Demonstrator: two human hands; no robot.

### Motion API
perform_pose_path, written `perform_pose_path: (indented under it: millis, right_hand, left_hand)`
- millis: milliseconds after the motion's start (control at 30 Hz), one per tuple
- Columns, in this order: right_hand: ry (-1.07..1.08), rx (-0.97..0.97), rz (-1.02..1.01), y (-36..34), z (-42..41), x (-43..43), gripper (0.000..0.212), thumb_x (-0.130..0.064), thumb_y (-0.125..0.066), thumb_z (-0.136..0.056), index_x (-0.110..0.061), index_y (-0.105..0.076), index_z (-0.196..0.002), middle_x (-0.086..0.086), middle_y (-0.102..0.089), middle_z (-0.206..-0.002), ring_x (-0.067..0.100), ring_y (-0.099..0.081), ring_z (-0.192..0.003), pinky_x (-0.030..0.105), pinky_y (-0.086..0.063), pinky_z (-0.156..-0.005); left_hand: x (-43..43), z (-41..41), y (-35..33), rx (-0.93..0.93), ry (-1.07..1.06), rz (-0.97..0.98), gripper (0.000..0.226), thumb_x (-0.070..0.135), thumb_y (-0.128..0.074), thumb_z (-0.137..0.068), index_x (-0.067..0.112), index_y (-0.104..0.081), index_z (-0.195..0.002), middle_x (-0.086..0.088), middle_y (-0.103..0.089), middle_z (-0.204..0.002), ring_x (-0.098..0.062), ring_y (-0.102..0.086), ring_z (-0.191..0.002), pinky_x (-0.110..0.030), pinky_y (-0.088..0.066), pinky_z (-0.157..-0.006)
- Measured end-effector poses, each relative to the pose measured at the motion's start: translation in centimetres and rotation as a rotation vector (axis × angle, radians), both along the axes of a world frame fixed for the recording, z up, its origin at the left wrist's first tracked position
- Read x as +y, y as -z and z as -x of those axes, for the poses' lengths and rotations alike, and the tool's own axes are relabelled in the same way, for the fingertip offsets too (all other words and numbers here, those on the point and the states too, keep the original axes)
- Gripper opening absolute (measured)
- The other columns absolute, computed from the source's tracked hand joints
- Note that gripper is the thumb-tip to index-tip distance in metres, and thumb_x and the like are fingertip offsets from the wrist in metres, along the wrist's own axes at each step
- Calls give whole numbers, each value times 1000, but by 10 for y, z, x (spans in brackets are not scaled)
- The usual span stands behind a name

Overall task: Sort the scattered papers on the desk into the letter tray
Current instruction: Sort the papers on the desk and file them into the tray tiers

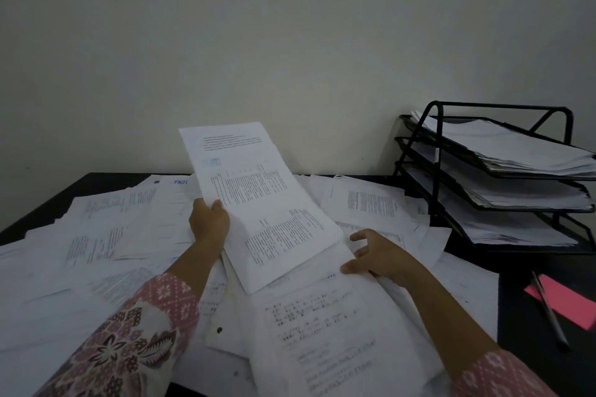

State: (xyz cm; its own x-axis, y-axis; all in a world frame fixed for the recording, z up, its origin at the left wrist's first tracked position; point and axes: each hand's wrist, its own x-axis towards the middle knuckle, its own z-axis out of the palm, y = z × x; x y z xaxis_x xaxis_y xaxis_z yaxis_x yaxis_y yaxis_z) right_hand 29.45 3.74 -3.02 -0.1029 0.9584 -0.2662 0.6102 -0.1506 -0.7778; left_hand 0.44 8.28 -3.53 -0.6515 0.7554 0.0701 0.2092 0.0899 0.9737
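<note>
Gripping with the left hand (209, 223), fingers curled round the left edge, a printed sheet (258, 190) raised and tilted over the worktop (512, 316). Just right of those fingers, right hand (380, 256) spread loose, thumb touching the scattered papers (96, 235) below. Well right of both, letter tray (437, 145), paper in all three tiers. Near it, pink note (574, 303) under a pen (550, 309).

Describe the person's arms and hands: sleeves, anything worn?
No gloves, rings or watch visible on the left hand or right hand. The left sleeve is pink with small white motifs at the cuff, with a larger maroon-and-cream floral print higher up. The right sleeve shows the same pink-and-white cuff pattern. Forearms are uncovered.
</note>
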Motion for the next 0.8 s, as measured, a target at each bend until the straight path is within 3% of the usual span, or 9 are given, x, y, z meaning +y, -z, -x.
perform_pose_path:
  millis: [133,267,367,467,600,700,800]
  right_hand:
    - [173,5,-129,-2,-6,4,28,-15,-74,-78,-12,-62,-103,6,-63,-102,16,-59,-81,24,-48,-64]
    - [163,33,-79,-7,-17,3,7,-15,-70,-83,-14,-64,-88,3,-64,-85,11,-57,-67,15,-42,-47]
    - [174,36,-66,-6,-25,8,5,-11,-68,-83,-14,-65,-80,7,-66,-87,15,-58,-70,21,-46,-60]
    - [331,118,-159,-1,-30,15,9,-8,-65,-86,-3,-67,-93,15,-67,-97,22,-60,-78,27,-47,-67]
    - [337,262,-114,0,-25,20,11,-8,-60,-89,-6,-64,-99,11,-67,-96,23,-63,-79,29,-51,-68]
    - [321,259,-74,0,-16,25,11,-5,-58,-88,-13,-65,-93,8,-68,-94,27,-65,-88,40,-53,-85]
    - [424,399,-134,0,-7,30,16,-1,-57,-88,-9,-64,-101,12,-67,-97,30,-64,-91,44,-51,-91]
  left_hand:
    - [-6,20,2,-8,-39,-3,33,14,-40,-99,-2,-44,-127,-22,-51,-129,-37,-50,-117,-42,-42,-97]
    - [-11,38,1,-19,-36,6,33,15,-41,-99,-1,-44,-128,-20,-50,-131,-35,-49,-118,-41,-42,-96]
    - [-14,49,1,-10,13,32,33,17,-43,-99,1,-46,-128,-18,-50,-131,-34,-49,-119,-41,-41,-97]
    - [-16,55,4,18,80,48,33,17,-44,-98,0,-46,-127,-19,-51,-130,-34,-49,-118,-40,-41,-95]
    - [-20,55,6,79,216,78,35,18,-46,-98,-1,-47,-127,-18,-51,-130,-33,-49,-116,-37,-41,-94]
    - [-21,48,5,108,292,101,33,18,-46,-98,0,-49,-126,-15,-53,-128,-30,-51,-114,-32,-41,-88]
    - [-23,44,6,74,353,106,33,18,-46,-98,4,-48,-128,-12,-53,-130,-29,-52,-113,-36,-44,-94]
